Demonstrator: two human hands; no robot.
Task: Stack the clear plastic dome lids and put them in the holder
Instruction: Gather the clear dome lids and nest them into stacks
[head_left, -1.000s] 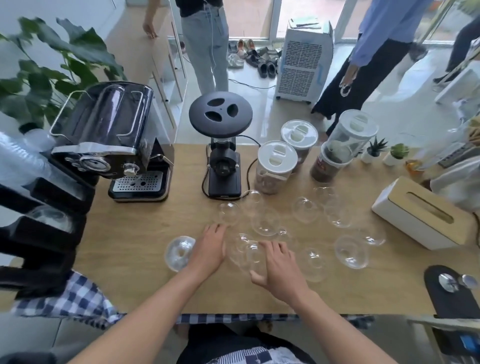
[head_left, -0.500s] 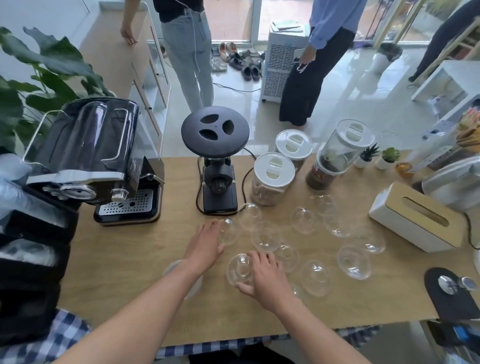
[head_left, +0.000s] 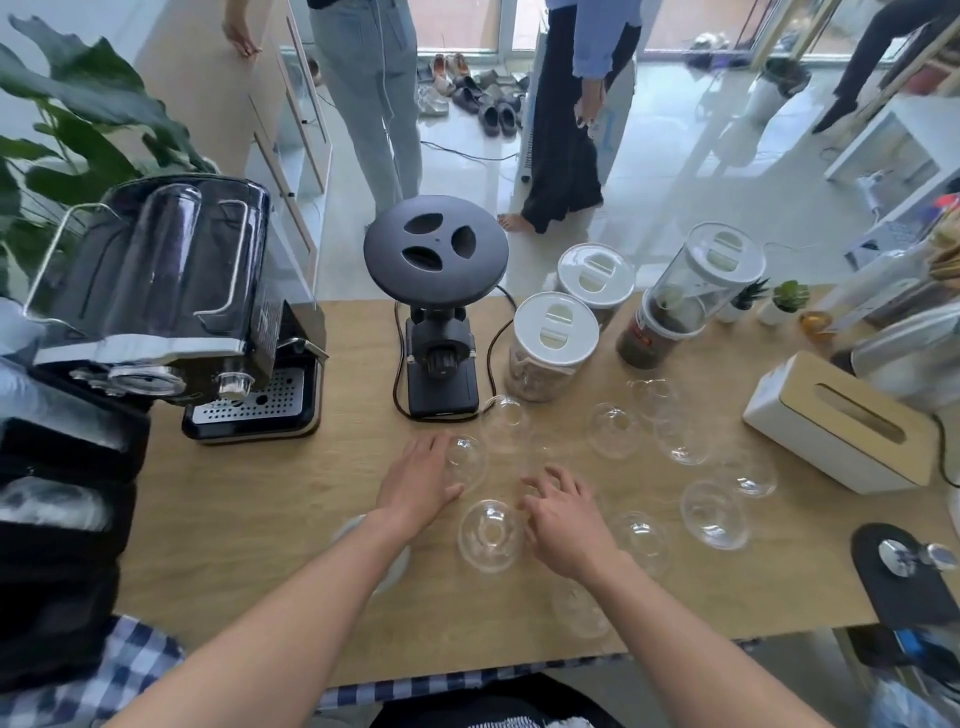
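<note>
The left hand lies flat with loose fingers against a dome lid just in front of the coffee grinder, touching but not gripping it. The right hand, fingers spread and holding nothing, rests beside another lid nearer the table's front edge. More clear lids lie scattered singly to the grinder's right, toward the tissue box. Gathering seems barely begun; next, one lid should be nested over another. Which object is the holder, I cannot tell.
</note>
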